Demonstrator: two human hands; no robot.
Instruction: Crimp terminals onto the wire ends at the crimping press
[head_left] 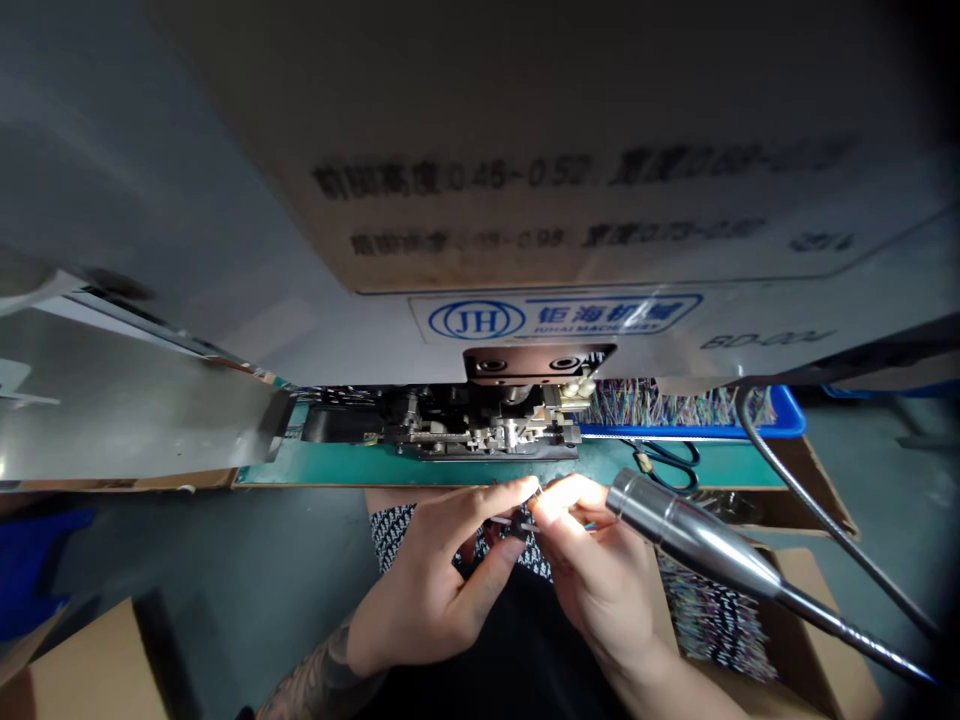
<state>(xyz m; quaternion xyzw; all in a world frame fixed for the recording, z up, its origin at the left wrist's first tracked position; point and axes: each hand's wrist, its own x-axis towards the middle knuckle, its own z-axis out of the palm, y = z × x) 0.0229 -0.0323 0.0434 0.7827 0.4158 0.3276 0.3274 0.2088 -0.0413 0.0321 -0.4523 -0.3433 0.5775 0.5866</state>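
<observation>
Just in front of the bench edge, my left hand (pixel 450 560) and my right hand (pixel 596 560) meet fingertip to fingertip. A small dark piece with thin wires (pixel 519 524) shows between them; its exact kind is too small to make out. The left thumb and forefinger close around this piece. My right thumb and forefinger pinch a thin wire by its end, under bright light. Behind the fingers is the metal head of a crimping machine (pixel 510 432). A silver gooseneck lamp (pixel 690 530) points at the right fingertips from the right.
A blue tray (pixel 789 412) of many coloured wires stands behind the green bench top (pixel 337 462). Scissors with dark handles (pixel 675 462) lie on the bench. The machine housing (pixel 360 340) overhangs from above. Cardboard boxes (pixel 97 665) stand low on both sides, the right one holding wire bundles (pixel 716 620).
</observation>
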